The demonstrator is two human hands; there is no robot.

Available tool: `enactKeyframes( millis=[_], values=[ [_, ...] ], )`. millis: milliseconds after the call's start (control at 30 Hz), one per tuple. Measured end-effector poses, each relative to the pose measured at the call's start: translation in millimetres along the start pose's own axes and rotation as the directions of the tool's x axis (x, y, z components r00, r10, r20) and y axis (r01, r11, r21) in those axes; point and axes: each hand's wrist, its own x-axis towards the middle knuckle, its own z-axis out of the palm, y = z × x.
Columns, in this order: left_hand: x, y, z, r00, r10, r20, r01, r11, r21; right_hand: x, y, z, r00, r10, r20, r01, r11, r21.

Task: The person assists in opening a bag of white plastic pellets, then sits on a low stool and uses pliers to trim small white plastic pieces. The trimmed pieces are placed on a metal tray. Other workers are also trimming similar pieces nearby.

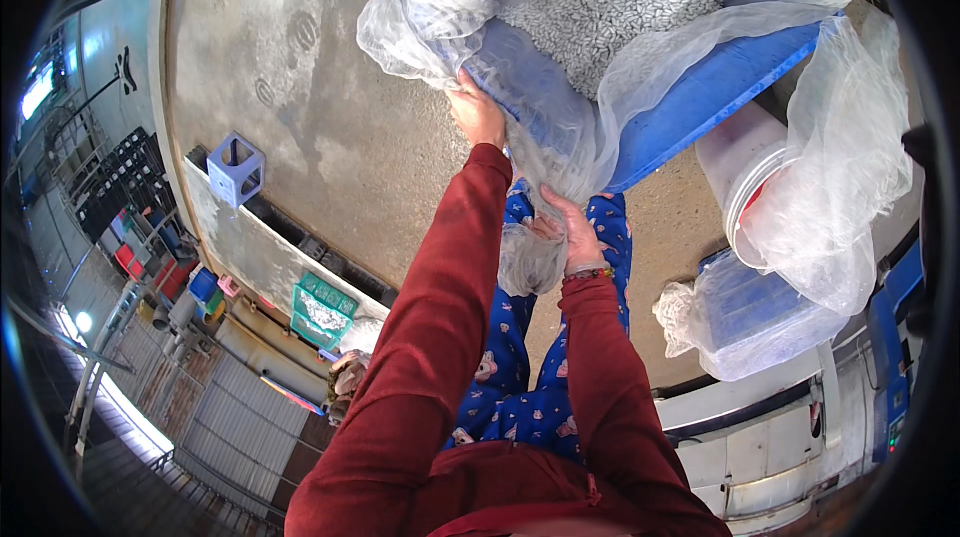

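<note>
A blue tub [715,102] stands in front of me, lined with a thin, see-through white net sheet [425,22]. Many small whitish oval pieces [625,12] lie heaped inside it; their kind is too small to tell. At the tub's near left side, my left hand [478,115] has its fingers closed on the sheet's edge. My right hand [570,232], by the near corner, grips a gathered, hanging part of the same sheet. Folds hide some fingertips of both hands.
Right of the tub lies a tilted white bucket [745,162], partly under loose netting [835,177]. Nearer me is a wrapped blue container [755,312]. To the left, a pale purple stool [237,169] and a green basket [322,311] stand along a low ledge [285,257].
</note>
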Motion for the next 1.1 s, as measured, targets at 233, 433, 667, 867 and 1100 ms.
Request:
enactKeyframes(
  millis=[233, 433, 667, 867, 1100],
  values=[
    [14, -3, -9, 0.777, -0.413, 0.474, 0.628, 0.557, -0.544, 9, 3, 1, 0.995, -0.031, -0.091, 0.029, 0.999, -0.021],
    [23, 18, -51, 0.406, -0.345, 0.846, 0.913, 0.181, -0.365, 12, 6, 5, 0.991, -0.044, -0.127, 0.049, 0.998, 0.036],
    [-8, 25, -80, 0.507, -0.399, 0.764, 0.813, 0.517, -0.270, 15, 5, 6, 0.999, -0.042, -0.005, 0.042, 0.998, 0.049],
    [-28, 15, -43, 0.799, -0.264, 0.540, 0.410, 0.897, -0.168, 9, 4, 11, 0.988, -0.075, -0.135, 0.076, 0.997, 0.003],
    [-19, -22, -12, 0.895, -0.262, 0.361, 0.208, 0.961, 0.181, 0, 0, 14, 0.975, -0.068, -0.209, 0.063, 0.998, -0.031]
  ],
)
